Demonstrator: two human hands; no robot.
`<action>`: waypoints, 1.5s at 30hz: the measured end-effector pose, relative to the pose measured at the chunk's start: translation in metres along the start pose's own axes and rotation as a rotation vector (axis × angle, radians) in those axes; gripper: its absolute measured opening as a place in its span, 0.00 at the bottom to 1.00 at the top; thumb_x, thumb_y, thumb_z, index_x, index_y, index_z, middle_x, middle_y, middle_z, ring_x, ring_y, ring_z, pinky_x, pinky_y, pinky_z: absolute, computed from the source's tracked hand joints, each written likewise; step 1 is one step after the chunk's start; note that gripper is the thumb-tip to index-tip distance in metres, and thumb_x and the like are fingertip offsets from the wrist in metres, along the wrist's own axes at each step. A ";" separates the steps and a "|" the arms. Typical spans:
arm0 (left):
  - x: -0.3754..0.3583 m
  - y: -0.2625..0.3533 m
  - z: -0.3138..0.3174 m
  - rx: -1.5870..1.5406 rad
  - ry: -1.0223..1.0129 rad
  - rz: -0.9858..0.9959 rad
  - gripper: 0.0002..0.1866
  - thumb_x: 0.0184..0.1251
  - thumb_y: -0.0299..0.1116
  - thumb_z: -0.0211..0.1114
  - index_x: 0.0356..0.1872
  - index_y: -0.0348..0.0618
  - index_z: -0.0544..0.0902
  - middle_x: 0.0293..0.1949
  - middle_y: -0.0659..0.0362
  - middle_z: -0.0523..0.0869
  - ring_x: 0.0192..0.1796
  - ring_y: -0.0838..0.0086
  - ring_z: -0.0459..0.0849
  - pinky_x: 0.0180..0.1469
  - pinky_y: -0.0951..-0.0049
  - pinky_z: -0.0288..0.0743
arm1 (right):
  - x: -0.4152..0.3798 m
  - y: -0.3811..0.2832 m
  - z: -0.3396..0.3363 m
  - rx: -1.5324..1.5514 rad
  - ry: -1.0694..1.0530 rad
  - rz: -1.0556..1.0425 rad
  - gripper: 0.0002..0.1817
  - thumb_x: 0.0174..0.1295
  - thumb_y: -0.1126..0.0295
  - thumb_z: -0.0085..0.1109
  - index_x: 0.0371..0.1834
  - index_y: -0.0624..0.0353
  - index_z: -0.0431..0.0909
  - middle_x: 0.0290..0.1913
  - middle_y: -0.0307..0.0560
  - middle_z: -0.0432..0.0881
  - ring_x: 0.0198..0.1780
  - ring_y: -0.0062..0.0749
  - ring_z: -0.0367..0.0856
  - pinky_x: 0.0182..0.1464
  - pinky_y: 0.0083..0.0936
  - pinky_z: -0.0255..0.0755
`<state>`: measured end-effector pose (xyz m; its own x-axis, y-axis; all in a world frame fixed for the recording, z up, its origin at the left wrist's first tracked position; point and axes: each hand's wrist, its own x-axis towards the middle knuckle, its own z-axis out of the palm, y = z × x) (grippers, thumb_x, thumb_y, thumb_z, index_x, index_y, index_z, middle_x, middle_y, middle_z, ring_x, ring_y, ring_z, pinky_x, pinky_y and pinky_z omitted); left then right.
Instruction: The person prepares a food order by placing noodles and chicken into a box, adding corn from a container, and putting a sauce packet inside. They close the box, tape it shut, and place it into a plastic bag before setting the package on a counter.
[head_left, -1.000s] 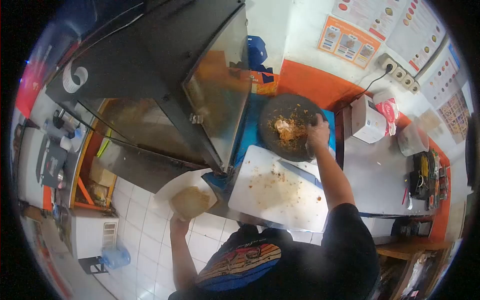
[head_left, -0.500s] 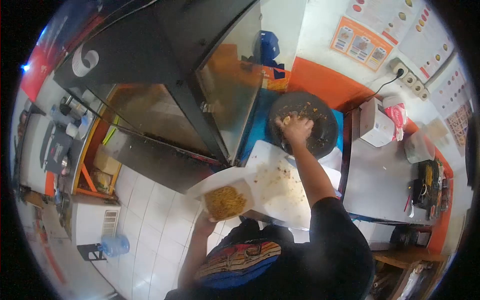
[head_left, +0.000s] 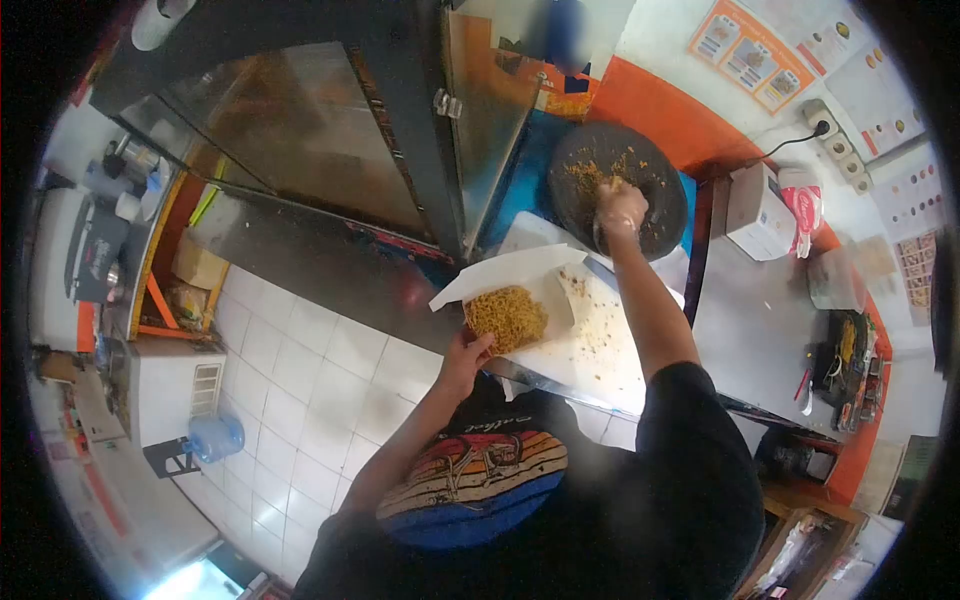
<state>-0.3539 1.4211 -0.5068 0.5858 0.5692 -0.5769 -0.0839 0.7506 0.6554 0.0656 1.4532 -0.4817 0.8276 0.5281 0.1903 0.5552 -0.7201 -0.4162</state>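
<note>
My left hand holds a sheet of white paper from below, with a heap of yellow noodles on it, over the near edge of the white cutting board. My right hand reaches into the round dark stone mortar, fingers closed over something among the orange-brown crumbs; what it grips is hidden.
A glass-fronted black display case stands to the left of the mortar. A white box and a red-and-white bag sit on the steel counter at right. Sockets line the orange wall. White tiled floor lies below.
My left hand has brought the paper of noodles up and right, from over the floor to the cutting board. My right hand stays in the mortar, shifted slightly across it.
</note>
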 end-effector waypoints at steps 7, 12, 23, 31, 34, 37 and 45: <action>0.006 0.018 0.007 0.217 0.041 0.034 0.24 0.67 0.40 0.69 0.58 0.36 0.77 0.52 0.58 0.82 0.53 0.74 0.80 0.57 0.71 0.72 | -0.090 0.000 -0.098 1.716 -0.335 0.493 0.18 0.69 0.58 0.54 0.47 0.62 0.80 0.42 0.47 0.84 0.37 0.34 0.83 0.41 0.30 0.76; 0.017 0.014 0.022 0.287 0.138 0.148 0.26 0.67 0.43 0.69 0.59 0.34 0.77 0.50 0.58 0.83 0.50 0.75 0.80 0.54 0.73 0.73 | -0.178 -0.046 -0.127 1.271 -0.372 0.369 0.17 0.68 0.55 0.58 0.44 0.59 0.83 0.42 0.46 0.84 0.39 0.28 0.81 0.41 0.25 0.76; 0.025 0.019 0.036 0.296 0.152 0.154 0.21 0.65 0.43 0.70 0.50 0.36 0.81 0.41 0.59 0.84 0.41 0.74 0.83 0.47 0.72 0.76 | -0.198 -0.071 -0.075 0.594 0.191 -0.508 0.19 0.48 0.68 0.71 0.46 0.53 0.83 0.58 0.50 0.77 0.60 0.52 0.72 0.61 0.44 0.67; 0.027 0.014 0.039 0.287 0.156 0.204 0.20 0.66 0.41 0.70 0.51 0.37 0.81 0.43 0.60 0.85 0.43 0.74 0.83 0.48 0.71 0.76 | -0.182 -0.055 -0.061 0.445 -0.256 -0.576 0.18 0.54 0.71 0.68 0.50 0.51 0.86 0.62 0.48 0.77 0.63 0.47 0.72 0.65 0.36 0.68; 0.030 0.012 0.037 0.313 0.159 0.230 0.21 0.65 0.41 0.70 0.53 0.36 0.81 0.44 0.58 0.85 0.45 0.73 0.83 0.49 0.71 0.76 | -0.182 -0.051 -0.084 0.721 -0.452 -0.270 0.15 0.57 0.75 0.63 0.49 0.54 0.86 0.56 0.46 0.83 0.57 0.38 0.79 0.60 0.28 0.73; 0.026 0.021 0.037 0.566 0.239 0.293 0.23 0.63 0.41 0.71 0.54 0.37 0.80 0.45 0.54 0.85 0.45 0.69 0.84 0.50 0.69 0.76 | -0.180 -0.037 -0.091 0.885 -0.467 0.005 0.17 0.59 0.79 0.58 0.52 0.60 0.84 0.55 0.45 0.84 0.57 0.29 0.79 0.59 0.26 0.73; -0.021 0.061 0.071 1.322 0.025 1.097 0.17 0.59 0.37 0.69 0.48 0.41 0.81 0.42 0.51 0.79 0.48 0.54 0.78 0.52 0.57 0.73 | -0.231 -0.065 -0.157 1.213 -1.149 0.360 0.32 0.60 0.66 0.64 0.69 0.62 0.69 0.65 0.48 0.76 0.63 0.36 0.74 0.67 0.30 0.66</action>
<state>-0.3136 1.4310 -0.4201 0.6999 0.6029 0.3830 0.2722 -0.7209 0.6373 -0.1489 1.3074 -0.3586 0.1050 0.8469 -0.5212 -0.4579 -0.4240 -0.7813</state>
